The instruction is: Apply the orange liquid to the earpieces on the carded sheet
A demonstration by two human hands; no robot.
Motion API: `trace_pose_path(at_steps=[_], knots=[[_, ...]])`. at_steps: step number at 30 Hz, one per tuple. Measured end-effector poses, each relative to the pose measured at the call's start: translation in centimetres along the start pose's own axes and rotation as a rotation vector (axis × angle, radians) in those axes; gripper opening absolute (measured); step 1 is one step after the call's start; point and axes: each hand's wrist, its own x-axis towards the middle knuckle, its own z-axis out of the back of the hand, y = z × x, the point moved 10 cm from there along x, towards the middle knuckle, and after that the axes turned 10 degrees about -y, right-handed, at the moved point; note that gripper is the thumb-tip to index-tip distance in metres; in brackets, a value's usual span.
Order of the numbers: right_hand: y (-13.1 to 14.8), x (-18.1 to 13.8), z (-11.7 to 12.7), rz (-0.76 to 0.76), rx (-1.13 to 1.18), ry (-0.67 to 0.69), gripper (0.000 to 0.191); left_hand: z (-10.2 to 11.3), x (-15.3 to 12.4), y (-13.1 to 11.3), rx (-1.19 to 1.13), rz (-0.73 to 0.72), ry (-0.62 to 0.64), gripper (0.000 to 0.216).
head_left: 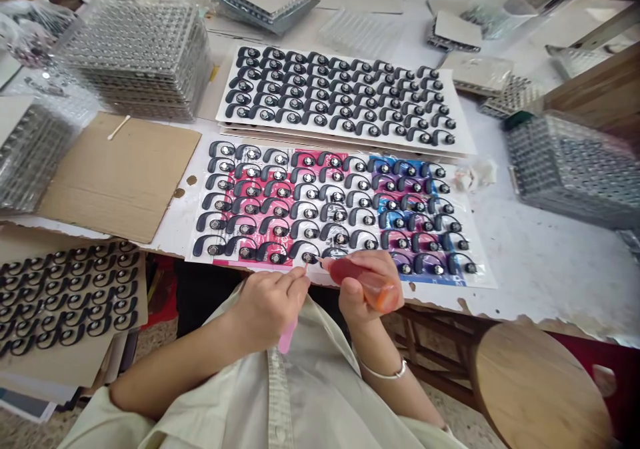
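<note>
Your right hand (pixel 367 282) grips the red bottle (pixel 365 282), its nozzle at the front-row earpiece (pixel 310 257), and your left hand (pixel 273 302) pinches a pink stick (pixel 289 335) beside it, so dab lightly and keep both tips steady.

Left hand (pixel 273 302) grips a pink stick (pixel 288 337), its tip at an ear-hook part (pixel 309 257) in the nearest row of the coloured sheet (pixel 480 272). Right hand (pixel 367 282), just beside the left, holds a red bottle (pixel 365 282) with its nozzle at the same part. A white board of ear-hook parts (pixel 463 139) lies beyond the sheet. Clear tray stack (pixel 135 55) stands far left of the hands; wooden stool (pixel 540 382) sits right of them.
</note>
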Motion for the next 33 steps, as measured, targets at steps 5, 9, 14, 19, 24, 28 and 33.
trace_pose_path(at_steps=[5,9,14,19,24,28,33], knots=[[0.1,-0.1,-0.3,0.023,-0.017,0.027,0.026,0.0,0.1,0.0,0.003,-0.013,0.001,0.013],[0.4,0.1,-0.3,0.036,-0.035,0.023,0.026,-0.1,0.0,0.1,-0.008,-0.009,0.009,0.015],[0.5,0.0,0.0,0.039,-0.036,0.005,0.024,0.1,0.4,0.3,-0.032,0.009,0.009,0.014],[0.4,-0.2,0.3,0.040,-0.037,-0.006,0.024,0.3,0.6,0.5,-0.072,0.019,-0.010,0.013],[0.3,-0.3,0.4,0.036,-0.044,-0.005,0.024,0.3,0.6,0.7,-0.095,0.026,-0.006,0.014],[0.3,-0.3,0.4,0.037,-0.048,-0.004,0.024,0.4,0.8,0.7,-0.106,0.026,-0.004,0.014],[0.4,-0.3,0.4,0.040,-0.043,0.002,0.023,0.3,0.9,1.0,-0.136,0.040,0.018,0.016]])
